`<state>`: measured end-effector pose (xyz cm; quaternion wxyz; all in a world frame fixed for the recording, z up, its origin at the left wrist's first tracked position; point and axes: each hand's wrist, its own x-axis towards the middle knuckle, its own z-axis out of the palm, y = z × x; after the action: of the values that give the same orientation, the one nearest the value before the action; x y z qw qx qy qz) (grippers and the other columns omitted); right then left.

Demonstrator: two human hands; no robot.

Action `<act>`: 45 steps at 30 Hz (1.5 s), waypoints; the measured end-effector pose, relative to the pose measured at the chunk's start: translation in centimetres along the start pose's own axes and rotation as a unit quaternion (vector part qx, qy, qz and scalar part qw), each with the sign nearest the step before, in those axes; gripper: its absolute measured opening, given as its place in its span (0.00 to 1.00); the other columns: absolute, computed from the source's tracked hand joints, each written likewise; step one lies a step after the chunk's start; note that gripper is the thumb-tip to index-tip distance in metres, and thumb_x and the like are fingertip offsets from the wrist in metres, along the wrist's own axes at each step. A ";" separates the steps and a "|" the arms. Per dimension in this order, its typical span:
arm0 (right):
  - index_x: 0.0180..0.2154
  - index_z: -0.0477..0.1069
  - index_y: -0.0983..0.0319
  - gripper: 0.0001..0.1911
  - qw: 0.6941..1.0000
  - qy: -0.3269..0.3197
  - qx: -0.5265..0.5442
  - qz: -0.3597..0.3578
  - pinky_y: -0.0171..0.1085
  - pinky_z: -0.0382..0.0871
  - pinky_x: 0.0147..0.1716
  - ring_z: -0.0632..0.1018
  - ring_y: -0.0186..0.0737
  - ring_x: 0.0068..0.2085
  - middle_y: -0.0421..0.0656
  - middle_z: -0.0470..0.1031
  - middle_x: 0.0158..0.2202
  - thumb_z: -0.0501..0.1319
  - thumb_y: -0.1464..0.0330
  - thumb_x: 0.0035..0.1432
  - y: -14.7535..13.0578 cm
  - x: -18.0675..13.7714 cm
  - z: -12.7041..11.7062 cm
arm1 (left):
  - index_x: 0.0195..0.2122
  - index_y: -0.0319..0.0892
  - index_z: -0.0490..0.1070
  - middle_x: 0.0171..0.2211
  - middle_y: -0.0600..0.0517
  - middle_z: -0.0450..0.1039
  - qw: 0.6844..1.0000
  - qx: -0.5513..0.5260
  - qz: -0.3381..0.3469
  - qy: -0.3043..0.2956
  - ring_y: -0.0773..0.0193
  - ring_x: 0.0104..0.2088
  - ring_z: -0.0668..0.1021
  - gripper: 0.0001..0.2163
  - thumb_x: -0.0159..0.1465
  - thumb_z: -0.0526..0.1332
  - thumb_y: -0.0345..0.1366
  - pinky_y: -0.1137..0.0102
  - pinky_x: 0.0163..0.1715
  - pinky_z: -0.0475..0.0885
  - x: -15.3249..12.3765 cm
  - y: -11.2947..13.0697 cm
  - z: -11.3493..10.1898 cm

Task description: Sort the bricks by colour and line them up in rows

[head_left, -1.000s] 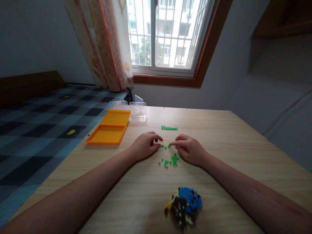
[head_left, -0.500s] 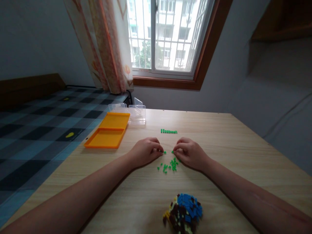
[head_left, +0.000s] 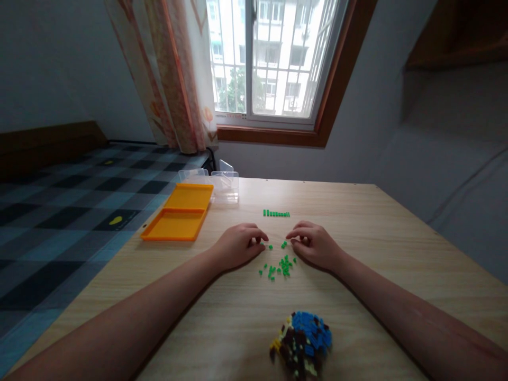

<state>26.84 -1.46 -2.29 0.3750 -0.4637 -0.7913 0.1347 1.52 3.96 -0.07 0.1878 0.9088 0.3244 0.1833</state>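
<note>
Both of the person's hands rest on the pale wooden counter (head_left: 377, 222), knuckles up and fingers curled under. The left hand (head_left: 238, 246) has its thumb and forefinger drawn close together, their tips just beside a single green brick (head_left: 270, 247). The right hand (head_left: 315, 246) mirrors it, its forefinger stretched toward another green piece (head_left: 283, 244). The bits are tiny from here, so I cannot tell whether either hand has one pinched.

Between the two wrists, a little nearer the person, lies a loose scatter of green bricks (head_left: 279, 266). Beyond the hands, a neat row of green bricks (head_left: 276, 214) sits joined end to end, well apart from the scatter. Close to the person's edge of the counter is a heap of blue, brown and yellow bricks (head_left: 301, 344) (blue mostly on top).

On the left side lies an open orange tray (head_left: 180, 217), with a clear plastic box (head_left: 224, 185) just behind it. A bed with a checked cover (head_left: 59, 211) stands past the counter's left edge, under the curtain (head_left: 174, 74) and window (head_left: 273, 58).
</note>
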 end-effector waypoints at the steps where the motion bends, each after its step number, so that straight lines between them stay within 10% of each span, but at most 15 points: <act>1: 0.36 0.81 0.61 0.11 1.000 -0.003 -0.002 -0.004 0.33 0.66 0.27 0.73 0.33 0.29 0.44 0.77 0.34 0.61 0.77 0.54 0.0 0.0 0.0 | 0.40 0.46 0.80 0.35 0.53 0.77 1.000 0.002 0.002 -0.001 0.65 0.32 0.76 0.08 0.62 0.62 0.35 0.70 0.35 0.69 0.0 0.0 0.0; 26: 0.35 0.82 0.59 0.08 0.996 -0.022 -0.073 -0.042 0.36 0.68 0.33 0.75 0.37 0.32 0.44 0.79 0.34 0.62 0.71 0.60 0.7 -0.1 0.1 | 0.41 0.42 0.78 0.33 0.53 0.75 0.998 -0.041 0.001 0.047 0.69 0.28 0.72 0.15 0.57 0.59 0.22 0.73 0.31 0.66 0.2 -0.7 0.5; 45: 0.33 0.81 0.61 0.08 0.977 0.052 -0.195 0.068 0.37 0.68 0.38 0.77 0.40 0.35 0.43 0.79 0.33 0.63 0.70 0.61 4.7 1.0 -1.5 | 0.41 0.42 0.78 0.32 0.53 0.75 0.999 -0.034 0.004 0.042 0.68 0.27 0.72 0.13 0.57 0.59 0.24 0.72 0.31 0.67 0.3 -0.8 0.5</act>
<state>30.56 1.63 -3.43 0.3078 -0.5870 -0.7485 -0.0216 1.58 4.62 -0.75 0.2038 0.8946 0.3222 0.2332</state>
